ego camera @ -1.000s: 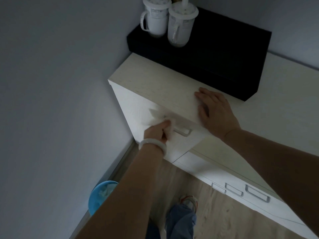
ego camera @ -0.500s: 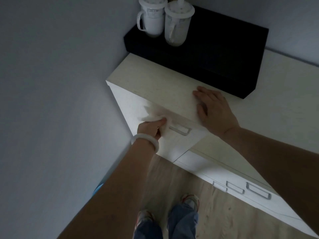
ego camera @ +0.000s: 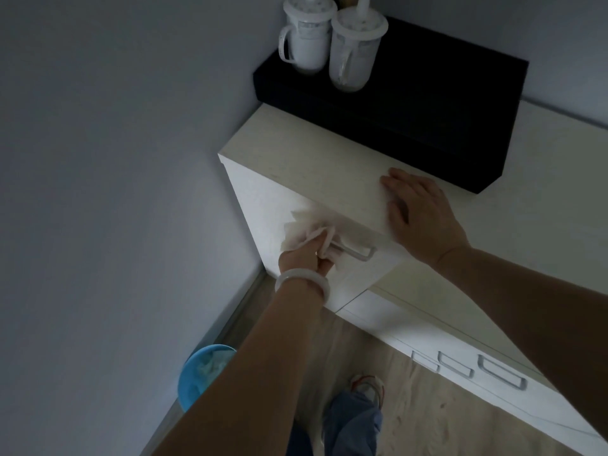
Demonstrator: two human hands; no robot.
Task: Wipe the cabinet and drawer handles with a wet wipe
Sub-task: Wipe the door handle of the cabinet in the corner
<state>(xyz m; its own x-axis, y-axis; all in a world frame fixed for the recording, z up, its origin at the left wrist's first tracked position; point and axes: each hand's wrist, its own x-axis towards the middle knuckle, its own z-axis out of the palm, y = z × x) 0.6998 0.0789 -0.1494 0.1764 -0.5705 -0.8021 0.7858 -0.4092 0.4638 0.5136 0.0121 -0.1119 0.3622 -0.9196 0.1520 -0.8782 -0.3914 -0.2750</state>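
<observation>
One end of the handle (ego camera: 353,251), in the middle of the frame, sits under the wet wipe (ego camera: 304,232) your left hand (ego camera: 304,258) grips, while your right hand (ego camera: 419,217) lies flat on top, so the bare end may get missed.

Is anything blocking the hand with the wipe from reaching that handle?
Nothing visible does. The left hand already holds the crumpled white wet wipe against the left end of the silver bar handle on the pale cabinet front.
</observation>
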